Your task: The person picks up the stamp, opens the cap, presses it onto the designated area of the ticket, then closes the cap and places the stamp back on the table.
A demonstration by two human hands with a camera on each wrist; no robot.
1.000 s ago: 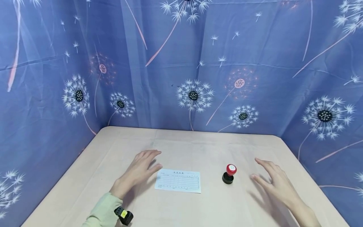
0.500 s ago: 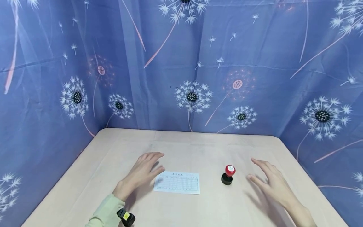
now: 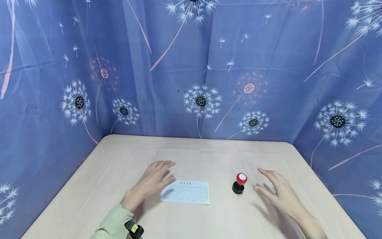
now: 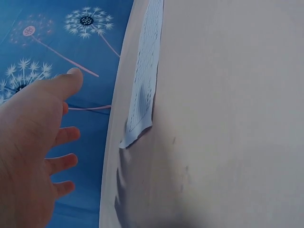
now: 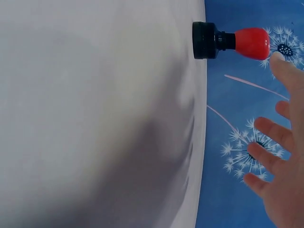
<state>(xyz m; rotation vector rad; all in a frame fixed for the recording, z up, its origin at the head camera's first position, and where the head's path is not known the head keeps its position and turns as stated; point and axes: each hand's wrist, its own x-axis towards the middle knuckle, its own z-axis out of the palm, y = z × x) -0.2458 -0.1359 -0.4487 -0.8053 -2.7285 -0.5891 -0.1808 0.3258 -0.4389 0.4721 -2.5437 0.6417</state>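
Observation:
A white printed form slip (image 3: 186,192) with a ruled grid lies flat on the table, left of centre in the head view. My left hand (image 3: 153,181) hovers over its left edge, fingers loosely spread and holding nothing. To the right of the slip stands a stamp (image 3: 239,183), upright, with a red knob handle and a round black base. My right hand (image 3: 279,192) is raised just right of the stamp, thumb and fingers apart, holding nothing. In the right wrist view the thumb overlaps the tip of the red handle (image 5: 251,43).
The table (image 3: 134,149) has a pale cloth cover and rounded far corners. Blue curtains (image 3: 167,99) with dandelion prints enclose its back and both sides. A black strap device (image 3: 134,229) with a yellow patch sits at the left wrist, by a light green sleeve (image 3: 111,224).
My right hand has shifted left, closer to the stamp. My left hand has moved slightly right, over the slip's edge. Slip and stamp stay in place while the head view shifts a little.

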